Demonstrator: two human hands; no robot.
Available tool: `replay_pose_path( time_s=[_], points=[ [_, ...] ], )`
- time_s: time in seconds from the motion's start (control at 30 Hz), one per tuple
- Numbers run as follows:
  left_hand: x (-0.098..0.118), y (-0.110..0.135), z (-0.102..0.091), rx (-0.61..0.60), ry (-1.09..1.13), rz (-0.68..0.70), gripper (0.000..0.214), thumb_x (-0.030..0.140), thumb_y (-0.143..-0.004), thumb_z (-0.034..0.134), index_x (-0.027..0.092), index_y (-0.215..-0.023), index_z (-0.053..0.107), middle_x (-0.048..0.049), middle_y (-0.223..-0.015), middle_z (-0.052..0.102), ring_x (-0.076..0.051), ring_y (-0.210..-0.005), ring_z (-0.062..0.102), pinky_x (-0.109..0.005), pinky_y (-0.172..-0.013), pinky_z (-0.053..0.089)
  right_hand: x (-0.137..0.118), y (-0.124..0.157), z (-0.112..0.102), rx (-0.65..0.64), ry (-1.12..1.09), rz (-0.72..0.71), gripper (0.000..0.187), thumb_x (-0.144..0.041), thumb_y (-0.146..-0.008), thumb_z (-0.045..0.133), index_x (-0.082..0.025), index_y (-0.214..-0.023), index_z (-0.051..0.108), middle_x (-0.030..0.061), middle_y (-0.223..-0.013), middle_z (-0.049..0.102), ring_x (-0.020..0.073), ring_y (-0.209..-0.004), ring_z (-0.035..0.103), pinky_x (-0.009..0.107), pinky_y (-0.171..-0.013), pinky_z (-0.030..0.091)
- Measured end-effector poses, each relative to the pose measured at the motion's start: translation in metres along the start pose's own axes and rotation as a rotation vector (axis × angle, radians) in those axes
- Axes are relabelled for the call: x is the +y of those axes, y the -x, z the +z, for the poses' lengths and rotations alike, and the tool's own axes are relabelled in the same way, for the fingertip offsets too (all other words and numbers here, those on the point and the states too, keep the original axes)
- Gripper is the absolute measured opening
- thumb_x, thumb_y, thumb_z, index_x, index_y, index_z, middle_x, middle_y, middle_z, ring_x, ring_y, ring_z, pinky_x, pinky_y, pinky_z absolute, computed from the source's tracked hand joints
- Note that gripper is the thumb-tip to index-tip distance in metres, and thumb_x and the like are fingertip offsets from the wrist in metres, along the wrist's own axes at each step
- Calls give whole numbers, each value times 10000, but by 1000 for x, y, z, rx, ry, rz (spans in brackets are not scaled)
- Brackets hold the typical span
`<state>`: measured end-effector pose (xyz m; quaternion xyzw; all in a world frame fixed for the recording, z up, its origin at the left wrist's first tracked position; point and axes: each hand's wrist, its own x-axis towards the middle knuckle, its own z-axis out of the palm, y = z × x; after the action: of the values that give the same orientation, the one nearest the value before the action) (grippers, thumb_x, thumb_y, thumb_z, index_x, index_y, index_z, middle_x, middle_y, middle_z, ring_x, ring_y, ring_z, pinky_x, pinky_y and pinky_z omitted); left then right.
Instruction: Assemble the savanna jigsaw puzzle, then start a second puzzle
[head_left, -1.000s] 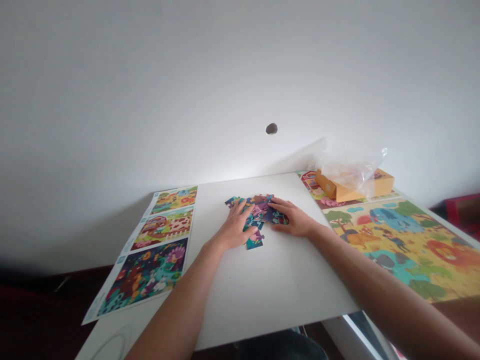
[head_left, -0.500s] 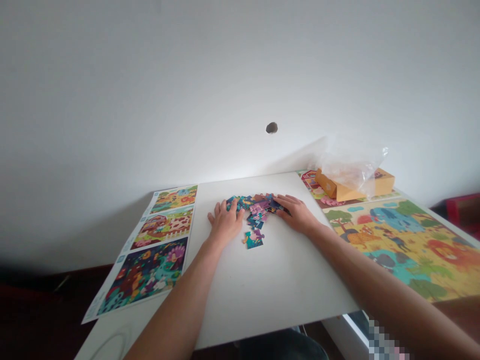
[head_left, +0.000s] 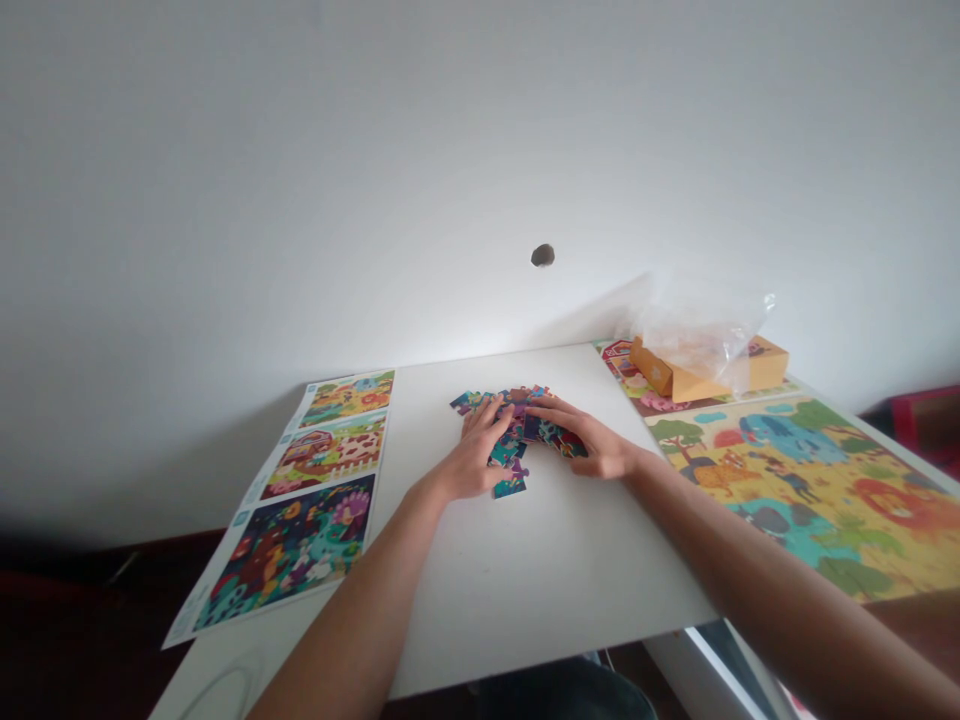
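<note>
A heap of dark, colourful jigsaw puzzle pieces (head_left: 517, 425) lies on the white table (head_left: 525, 590), partly covered by my fingers. Over the heap's left side rests my left hand (head_left: 480, 450), its fingers stretched out and its thumb by the nearest puzzle piece (head_left: 510, 485). My right hand (head_left: 589, 435) lies on the right side of the heap, fingers extended and thumb apart. Neither hand grips a piece that I can make out.
At the left lies a sheet with three printed pictures (head_left: 315, 480). On the right are a finished animal puzzle (head_left: 810, 480), a farm puzzle (head_left: 626, 375) behind it, an orange box (head_left: 769, 365) and a clear plastic bag (head_left: 705, 335). A wall with a hole (head_left: 543, 255) stands behind.
My left hand has moved right, from the heap's left edge onto it. My right hand has shifted slightly, with more pieces showing beneath it. The pieces lie closer together near the front.
</note>
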<state>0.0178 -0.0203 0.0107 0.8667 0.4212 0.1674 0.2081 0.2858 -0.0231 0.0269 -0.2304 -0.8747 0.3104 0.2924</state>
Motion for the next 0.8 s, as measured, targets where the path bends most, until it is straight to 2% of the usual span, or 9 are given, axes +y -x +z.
replay_pose_path(
  time_s=[0.1, 0.2, 0.3, 0.43, 0.5, 0.6, 0.7, 0.8],
  points=[
    [-4, -1, 3, 56, 1, 22, 911, 126, -710, 603, 156, -1559, 273, -150, -1651, 116, -371, -1519, 32, -584, -1222, 107, 3, 1, 3, 28, 40, 17, 856, -265, -681, 609, -243, -1508, 390, 90, -1601, 288, 369, -1458, 280, 521, -1193, 220],
    [-6, -3, 5, 106, -8, 20, 882, 74, -711, 536, 145, -1553, 286, -153, -1638, 176, -336, -1522, 95, -547, -1227, 169, 10, 1, 10, 146, 150, 90, 750, -251, -743, 632, -224, -1469, 450, 123, -1543, 375, 324, -1417, 374, 473, -1174, 305],
    [-6, -6, 6, 156, -57, -66, 772, 114, -762, 544, 108, -1512, 360, -192, -1594, 275, -337, -1496, 213, -564, -1212, 204, 20, 2, 15, 240, 247, 190, 656, -328, -812, 654, -188, -1433, 495, 146, -1476, 465, 299, -1384, 429, 448, -1151, 364],
    [-8, -10, 7, 254, -166, -212, 586, 224, -837, 570, 146, -1413, 499, -183, -1516, 408, -351, -1429, 343, -653, -1158, 231, 29, 1, 17, 285, 382, 372, 616, -460, -827, 680, -218, -1381, 563, 123, -1443, 526, 336, -1408, 389, 524, -1157, 336],
    [-13, -11, 9, 320, -206, -244, 532, 273, -836, 609, 173, -1356, 560, -166, -1462, 467, -343, -1379, 407, -616, -1144, 294, 30, 1, 16, 292, 429, 426, 616, -517, -822, 682, -234, -1361, 585, 115, -1432, 541, 345, -1402, 395, 546, -1149, 330],
    [-21, -11, 11, 400, -220, -244, 516, 311, -810, 668, 180, -1307, 611, -150, -1347, 534, -310, -1269, 507, -500, -1114, 394, 30, 1, 15, 278, 429, 474, 606, -536, -865, 628, -250, -1394, 553, 108, -1449, 528, 344, -1402, 398, 580, -1151, 299],
    [-23, -11, 11, 413, -198, -228, 534, 339, -821, 670, 175, -1326, 610, -142, -1285, 547, -295, -1211, 530, -459, -1084, 431, 32, 1, 16, 253, 403, 508, 551, -478, -935, 537, -263, -1440, 500, 105, -1496, 477, 341, -1416, 382, 609, -1163, 249],
    [-18, -10, 9, 384, -187, -190, 533, 346, -833, 669, 203, -1343, 609, -124, -1256, 566, -294, -1185, 515, -467, -1075, 429, 37, 2, 16, 259, 407, 499, 532, -428, -965, 487, -239, -1462, 475, 131, -1502, 462, 313, -1408, 402, 553, -1171, 280]
  ],
)
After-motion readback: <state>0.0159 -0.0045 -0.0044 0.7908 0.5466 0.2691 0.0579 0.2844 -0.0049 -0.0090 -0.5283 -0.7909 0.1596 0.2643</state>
